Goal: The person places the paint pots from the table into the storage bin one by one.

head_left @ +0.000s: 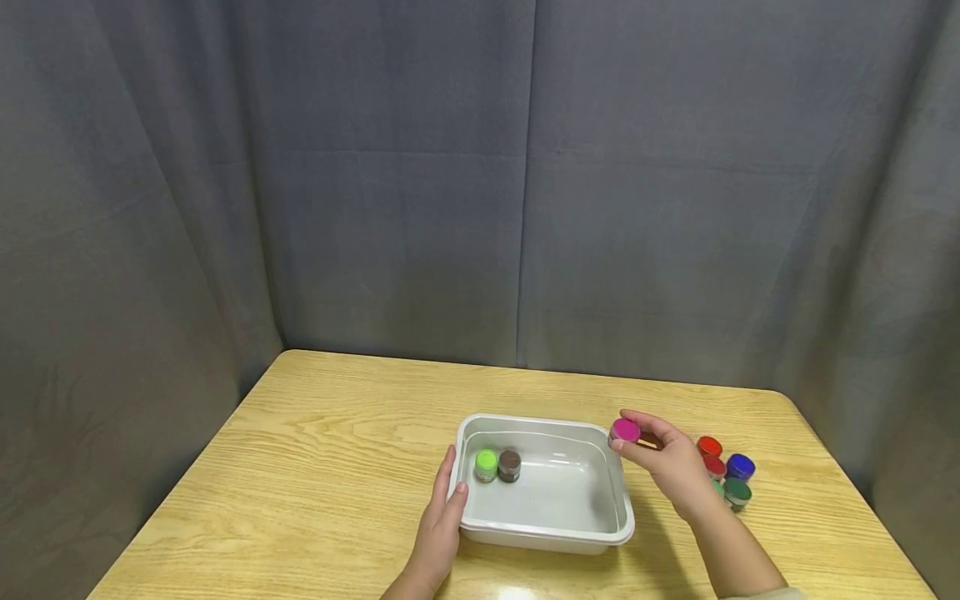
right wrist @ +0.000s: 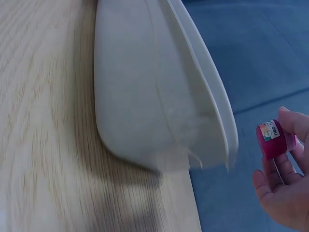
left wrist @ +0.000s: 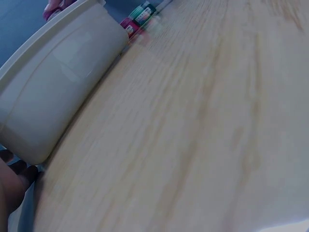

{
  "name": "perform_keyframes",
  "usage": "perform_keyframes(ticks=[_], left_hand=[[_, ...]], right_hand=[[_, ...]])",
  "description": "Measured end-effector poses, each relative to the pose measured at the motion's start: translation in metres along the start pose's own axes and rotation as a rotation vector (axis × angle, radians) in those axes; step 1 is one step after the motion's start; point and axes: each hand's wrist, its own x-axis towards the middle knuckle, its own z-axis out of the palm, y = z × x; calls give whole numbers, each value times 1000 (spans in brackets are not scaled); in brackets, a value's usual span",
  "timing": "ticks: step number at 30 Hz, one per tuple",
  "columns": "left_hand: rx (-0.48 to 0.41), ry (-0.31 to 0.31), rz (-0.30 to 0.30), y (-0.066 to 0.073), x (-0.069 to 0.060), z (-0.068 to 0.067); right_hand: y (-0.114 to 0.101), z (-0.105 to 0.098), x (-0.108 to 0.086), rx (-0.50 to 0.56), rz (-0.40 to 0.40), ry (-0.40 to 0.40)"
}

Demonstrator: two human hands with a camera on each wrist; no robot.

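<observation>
A white plastic tub [head_left: 540,533] stands on the table. My left hand [head_left: 437,521] holds its left side, thumb at the rim and fingers along the outer wall. Above the tub's right rim, my right hand [head_left: 671,462] pinches a small magenta-lidded jar [head_left: 625,430] between thumb and fingers. The right wrist view shows a printed label on this magenta jar [right wrist: 271,137]. Inside the tub, a light green-lidded jar [head_left: 486,465] and a dark brown jar [head_left: 509,466] sit side by side near the left wall.
To the right of the tub, several jars cluster on the wooden table [head_left: 337,467]: a bright red jar [head_left: 708,447], a darker red jar [head_left: 715,467], a blue jar [head_left: 741,467], a dark green jar [head_left: 738,492] and a lighter green one partly behind my wrist. Grey curtains [head_left: 390,208] surround the table.
</observation>
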Motion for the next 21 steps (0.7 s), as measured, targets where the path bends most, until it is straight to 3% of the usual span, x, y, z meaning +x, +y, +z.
perform_keyframes(ticks=[10, 21], left_hand=[[-31, -7, -9, 0, 1, 0], [-33, -10, -10, 0, 1, 0]], right_hand=[[-17, 32, 10, 26, -9, -59], [-18, 64, 22, 43, 3, -110]])
